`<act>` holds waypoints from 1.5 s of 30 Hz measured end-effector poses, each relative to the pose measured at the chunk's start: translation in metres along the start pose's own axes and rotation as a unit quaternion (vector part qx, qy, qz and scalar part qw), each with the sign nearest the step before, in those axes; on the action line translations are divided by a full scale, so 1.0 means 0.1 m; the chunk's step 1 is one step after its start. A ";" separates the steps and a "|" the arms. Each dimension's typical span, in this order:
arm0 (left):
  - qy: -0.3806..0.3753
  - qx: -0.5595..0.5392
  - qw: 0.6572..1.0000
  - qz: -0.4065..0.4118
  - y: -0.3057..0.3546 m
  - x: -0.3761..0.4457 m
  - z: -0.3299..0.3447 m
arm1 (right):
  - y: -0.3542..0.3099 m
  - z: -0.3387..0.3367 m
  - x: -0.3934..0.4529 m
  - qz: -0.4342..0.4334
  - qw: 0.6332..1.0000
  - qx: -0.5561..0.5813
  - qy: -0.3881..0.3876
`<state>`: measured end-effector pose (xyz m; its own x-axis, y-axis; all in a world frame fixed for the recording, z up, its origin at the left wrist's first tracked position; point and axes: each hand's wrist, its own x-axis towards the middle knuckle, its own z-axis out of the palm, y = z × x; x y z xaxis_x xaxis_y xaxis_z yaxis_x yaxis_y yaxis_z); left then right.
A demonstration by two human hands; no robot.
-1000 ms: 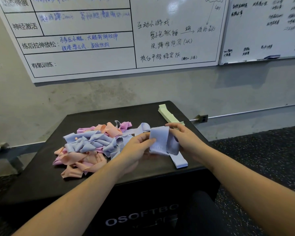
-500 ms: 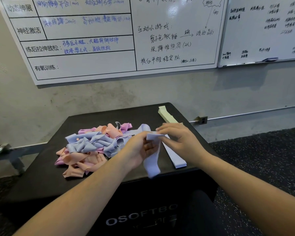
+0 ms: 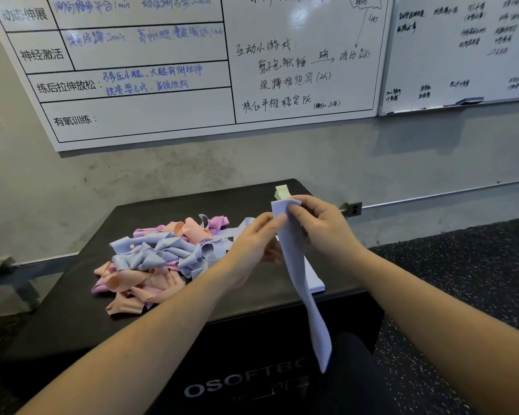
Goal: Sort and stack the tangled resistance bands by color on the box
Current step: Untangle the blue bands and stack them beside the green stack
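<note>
Lifted higher now, lavender band (image 3: pixel 297 265) dangles — right hand (image 3: pixel 321 226) pinching its top, left hand (image 3: pixel 252 247) pinching beside.

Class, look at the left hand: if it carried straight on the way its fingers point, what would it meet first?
The left hand points right and slightly up, so it would most likely first press further into the lavender band it already touches, then the right hand. Depth is uncertain.

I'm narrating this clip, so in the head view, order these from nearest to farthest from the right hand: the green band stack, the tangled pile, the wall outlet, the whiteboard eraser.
1. green band stack, just behind the right hand.
2. wall outlet, to its right on the wall.
3. tangled pile, left, past the left hand.
4. whiteboard eraser, high right on the board ledge.
</note>
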<state>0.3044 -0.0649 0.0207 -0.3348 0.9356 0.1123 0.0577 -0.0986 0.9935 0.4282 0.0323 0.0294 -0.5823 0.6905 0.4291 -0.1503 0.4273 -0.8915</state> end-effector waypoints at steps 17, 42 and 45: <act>0.151 -0.221 0.958 -0.100 -0.01 0.37 0.34 | 0.48 -0.28 -0.11 0.119 0.992 0.018 -0.037; 0.245 -0.242 0.928 -0.142 -0.38 1.30 0.18 | 1.18 -0.88 -0.52 0.208 0.973 -0.018 -0.095; 0.227 -0.187 0.945 -0.144 -0.52 1.46 0.17 | 1.25 -0.97 -0.52 0.211 0.969 -0.049 -0.117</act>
<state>0.2682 0.0822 -0.0145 -0.6603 0.7079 -0.2508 -0.4057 -0.0552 0.9123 0.5169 0.1061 -0.0904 -0.7427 0.6692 -0.0251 0.2108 0.1981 -0.9573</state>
